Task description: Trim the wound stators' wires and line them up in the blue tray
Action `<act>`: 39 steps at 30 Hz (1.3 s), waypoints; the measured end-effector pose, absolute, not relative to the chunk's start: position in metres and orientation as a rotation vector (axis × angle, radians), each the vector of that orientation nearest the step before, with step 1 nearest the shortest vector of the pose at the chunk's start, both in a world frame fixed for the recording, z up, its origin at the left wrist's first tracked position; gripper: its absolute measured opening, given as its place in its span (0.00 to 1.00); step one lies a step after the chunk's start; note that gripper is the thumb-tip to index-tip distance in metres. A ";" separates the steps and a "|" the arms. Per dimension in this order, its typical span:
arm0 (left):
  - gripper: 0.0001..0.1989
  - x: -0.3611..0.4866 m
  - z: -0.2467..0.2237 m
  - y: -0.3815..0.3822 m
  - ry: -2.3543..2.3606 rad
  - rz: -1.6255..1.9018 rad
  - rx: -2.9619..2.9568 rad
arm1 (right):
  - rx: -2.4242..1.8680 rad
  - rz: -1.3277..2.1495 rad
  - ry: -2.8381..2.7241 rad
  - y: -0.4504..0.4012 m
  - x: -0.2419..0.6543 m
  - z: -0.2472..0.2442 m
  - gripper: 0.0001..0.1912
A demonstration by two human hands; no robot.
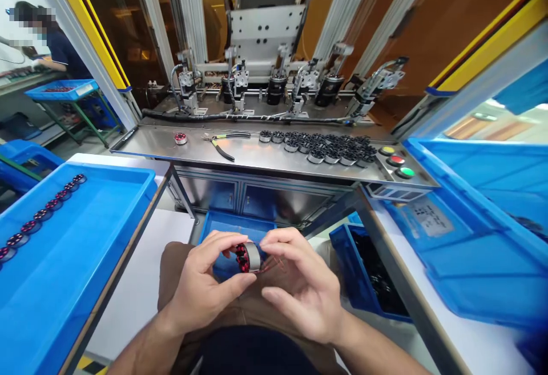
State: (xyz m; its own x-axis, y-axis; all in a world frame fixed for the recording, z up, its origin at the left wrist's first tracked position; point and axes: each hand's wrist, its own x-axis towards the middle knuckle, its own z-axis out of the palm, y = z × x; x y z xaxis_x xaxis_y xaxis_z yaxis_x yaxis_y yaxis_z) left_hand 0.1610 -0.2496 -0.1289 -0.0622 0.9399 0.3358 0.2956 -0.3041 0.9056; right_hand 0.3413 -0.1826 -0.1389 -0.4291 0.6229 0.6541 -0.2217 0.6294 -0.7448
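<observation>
One Ring in Hand, a Row in the Tray

Two bare hands work on a red-and-silver ring part (254,257) held above the lap (171,266), in front of a steel table (158,142); the fingers (220,244) of the left hand (203,283) pinch it against the thumb, its red face turned to the left; the fingers of the right hand (306,289) are spread, thumb well apart from forefinger, close by thin copper-coloured wires (280,263) at the ring's right side; whether a fingertip touches ring or wire, one cannot tell.

By the look of it, the work is partway along; a slanting row of red-faced parts (54,204) lies in the blue tray (85,261) at left, perhaps pieces already dealt with, though they may equally be waiting; one more red part (180,138) sits alone on the table, left of green-handled pliers (223,151); a crowd of dark and silver parts (315,157) covers the table's right side, near the control buttons (405,172), seemingly a batch at another stage; the piece in hand, its wires loose, appears unfinished; how many are left, the view does not settle.
</observation>
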 end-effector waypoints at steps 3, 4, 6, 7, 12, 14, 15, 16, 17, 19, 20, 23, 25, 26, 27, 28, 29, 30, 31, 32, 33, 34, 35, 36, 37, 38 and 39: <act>0.27 0.161 -0.131 -0.252 1.360 1.449 1.698 | -0.396 1.037 -1.736 -0.184 0.342 -0.133 0.09; 0.27 0.161 -0.132 -0.253 1.349 1.466 1.694 | -0.420 1.054 -1.737 -0.185 0.342 -0.131 0.04; 0.26 0.162 -0.133 -0.254 1.284 1.487 1.612 | -0.459 1.112 -1.740 -0.186 0.341 -0.128 0.04; 0.25 0.163 -0.134 -0.254 1.234 1.486 1.534 | -0.474 1.155 -1.736 -0.187 0.341 -0.127 0.06; 0.22 0.169 -0.136 -0.253 1.025 1.452 1.208 | -0.558 1.344 -1.705 -0.190 0.339 -0.121 0.11; 0.21 0.170 -0.137 -0.253 1.024 1.488 1.232 | -0.581 1.368 -1.709 -0.190 0.340 -0.120 0.12; 0.21 0.170 -0.136 -0.253 1.041 1.507 1.269 | -0.593 1.372 -1.715 -0.190 0.342 -0.120 0.12; 0.21 0.170 -0.136 -0.253 1.069 1.522 1.321 | -0.612 1.375 -1.727 -0.188 0.345 -0.121 0.13; 0.22 0.168 -0.135 -0.253 1.106 1.535 1.386 | -0.643 1.381 -1.751 -0.185 0.349 -0.121 0.13; 0.22 0.164 -0.131 -0.255 1.204 1.530 1.549 | -0.727 1.387 -1.825 -0.178 0.359 -0.121 0.14; 0.22 0.161 -0.128 -0.256 1.258 1.510 1.648 | -0.766 1.371 -1.863 -0.173 0.365 -0.120 0.14; 0.22 0.155 -0.118 -0.258 1.395 1.381 1.938 | -0.753 1.203 -1.958 -0.163 0.378 -0.109 0.11; 0.22 0.154 -0.113 -0.258 1.426 1.302 2.070 | -0.633 1.069 -2.065 -0.161 0.378 -0.099 0.10; 0.22 0.154 -0.111 -0.258 1.426 1.274 2.116 | -0.572 1.023 -2.142 -0.162 0.375 -0.094 0.10; 0.22 0.154 -0.110 -0.258 1.421 1.254 2.148 | -0.523 0.992 -2.223 -0.163 0.371 -0.090 0.09; 0.23 0.154 -0.109 -0.258 1.413 1.241 2.170 | -0.486 0.974 -2.297 -0.164 0.366 -0.086 0.07; 0.24 0.153 -0.108 -0.258 1.403 1.235 2.184 | -0.455 0.964 -2.354 -0.164 0.361 -0.083 0.06; 0.26 0.153 -0.107 -0.259 1.387 1.230 2.192 | -0.423 0.961 -2.393 -0.164 0.357 -0.080 0.06; 0.27 0.151 -0.106 -0.260 1.365 1.220 2.188 | -0.382 0.955 -2.425 -0.164 0.354 -0.077 0.08; 0.29 0.149 -0.106 -0.261 1.333 1.208 2.175 | -0.335 0.937 -2.457 -0.162 0.352 -0.075 0.09; 0.29 0.147 -0.105 -0.263 1.292 1.193 2.153 | -0.287 0.905 -2.498 -0.160 0.352 -0.072 0.10; 0.29 0.145 -0.104 -0.265 1.245 1.177 2.123 | -0.233 0.862 -2.554 -0.156 0.353 -0.069 0.10; 0.28 0.142 -0.104 -0.267 1.208 1.165 2.081 | -0.178 0.815 -2.620 -0.150 0.355 -0.065 0.11; 0.27 0.140 -0.104 -0.269 1.181 1.164 2.033 | -0.119 0.775 -2.694 -0.143 0.356 -0.062 0.12; 0.26 0.138 -0.105 -0.271 1.170 1.175 1.981 | -0.069 0.754 -2.765 -0.134 0.357 -0.060 0.13; 0.26 0.136 -0.107 -0.273 1.173 1.198 1.921 | -0.037 0.756 -2.825 -0.123 0.356 -0.057 0.13; 0.24 0.134 -0.109 -0.274 1.187 1.233 1.847 | -0.039 0.769 -2.861 -0.110 0.352 -0.055 0.12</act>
State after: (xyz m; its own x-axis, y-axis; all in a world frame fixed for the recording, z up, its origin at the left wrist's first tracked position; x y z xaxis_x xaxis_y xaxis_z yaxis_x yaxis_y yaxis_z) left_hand 0.1343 -0.2736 -0.1090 0.1627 0.9124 0.3756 0.3401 -0.4092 0.8467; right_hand 0.3523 -0.1098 -0.0553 -0.9838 0.0712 0.1647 -0.0210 0.8660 -0.4996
